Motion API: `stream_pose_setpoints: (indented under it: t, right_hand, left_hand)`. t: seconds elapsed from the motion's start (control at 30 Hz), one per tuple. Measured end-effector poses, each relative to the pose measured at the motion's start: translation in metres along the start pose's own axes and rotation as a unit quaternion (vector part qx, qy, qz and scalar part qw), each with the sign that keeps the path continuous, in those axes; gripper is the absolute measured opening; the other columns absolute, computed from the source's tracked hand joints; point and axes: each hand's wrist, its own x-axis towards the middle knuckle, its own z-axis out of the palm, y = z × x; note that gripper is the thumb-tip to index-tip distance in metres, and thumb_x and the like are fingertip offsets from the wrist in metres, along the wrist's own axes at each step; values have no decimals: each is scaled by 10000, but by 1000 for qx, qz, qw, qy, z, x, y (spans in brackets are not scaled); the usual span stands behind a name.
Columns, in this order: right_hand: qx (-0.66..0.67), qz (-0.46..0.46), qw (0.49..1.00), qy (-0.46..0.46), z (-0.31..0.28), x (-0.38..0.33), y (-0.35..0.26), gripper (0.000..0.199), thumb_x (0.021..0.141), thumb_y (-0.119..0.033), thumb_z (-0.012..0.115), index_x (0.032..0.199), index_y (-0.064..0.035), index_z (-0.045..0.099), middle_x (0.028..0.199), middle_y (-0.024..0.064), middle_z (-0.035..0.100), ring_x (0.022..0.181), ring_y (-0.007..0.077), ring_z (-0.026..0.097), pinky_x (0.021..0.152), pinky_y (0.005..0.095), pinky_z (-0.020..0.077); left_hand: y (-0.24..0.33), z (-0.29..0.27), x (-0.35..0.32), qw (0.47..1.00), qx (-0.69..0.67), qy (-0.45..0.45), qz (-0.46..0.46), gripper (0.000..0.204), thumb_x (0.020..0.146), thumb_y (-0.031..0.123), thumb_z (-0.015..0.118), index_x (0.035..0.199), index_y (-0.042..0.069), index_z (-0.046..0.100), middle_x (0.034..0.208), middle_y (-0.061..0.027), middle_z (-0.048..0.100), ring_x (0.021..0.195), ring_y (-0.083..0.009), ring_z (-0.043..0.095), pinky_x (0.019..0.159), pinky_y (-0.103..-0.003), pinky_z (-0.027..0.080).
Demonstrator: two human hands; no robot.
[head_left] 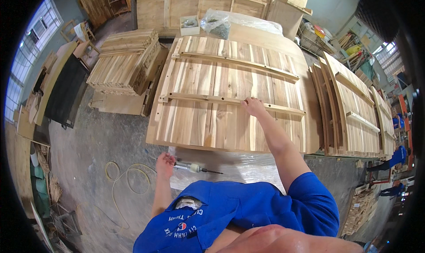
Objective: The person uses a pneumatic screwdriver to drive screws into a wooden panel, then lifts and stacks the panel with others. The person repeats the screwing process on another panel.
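Observation:
My left hand [165, 165] is closed round the grip of a power screwdriver [191, 166]. The tool is held low in front of the panel's near edge, its long dark bit pointing right. Farther up, my right hand [253, 106] is at the nearer wooden batten [199, 97], fingers bent together over it; anything small between the fingertips is hidden. This batten crosses a striped wooden panel [190, 129] lying flat on the bench. A second batten [248, 64] runs across the panel's far part, and dark holes show along both.
Stacked wooden slats [124, 63] stand at the left. A white box [190, 25] and a plastic bag of small parts [219, 25] sit beyond the panel. More battened panels [354, 107] lean at the right. A yellowish hose [116, 182] loops over the floor.

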Motion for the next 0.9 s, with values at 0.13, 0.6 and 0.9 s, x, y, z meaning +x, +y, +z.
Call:
stream_pose_setpoints:
  t: [0.13, 0.6, 0.9]
  right_hand:
    - [-2, 9, 1000, 18, 13, 0, 7, 425, 866, -449, 434, 993, -72, 582, 1049, 142, 582, 1047, 317, 517, 928, 477, 327]
    - [92, -94, 988, 76, -22, -83, 63, 606, 759, -376, 607, 1282, -141, 410, 1327, 95, 395, 1245, 285, 344, 1046, 441, 227]
    - [43, -151, 985, -73, -32, -193, 143, 891, 645, -467, 688, 1389, -189, 284, 1448, 88, 250, 1356, 306, 164, 1086, 498, 102]
  left_hand:
    - [3, 15, 12, 997, -44, 66, 18, 341, 827, 250, 575, 1092, 69, 462, 1072, -103, 493, 939, -266, 506, 807, -408, 458]
    - [28, 110, 41, 998, 44, 18, 40, 463, 882, 382, 407, 1232, 81, 438, 1166, -113, 527, 1081, -288, 515, 898, -457, 451]
    - [20, 136, -24, 813, 535, -73, 218, 526, 845, 362, 485, 1231, 13, 405, 1131, -137, 515, 1002, -271, 544, 879, -444, 448]
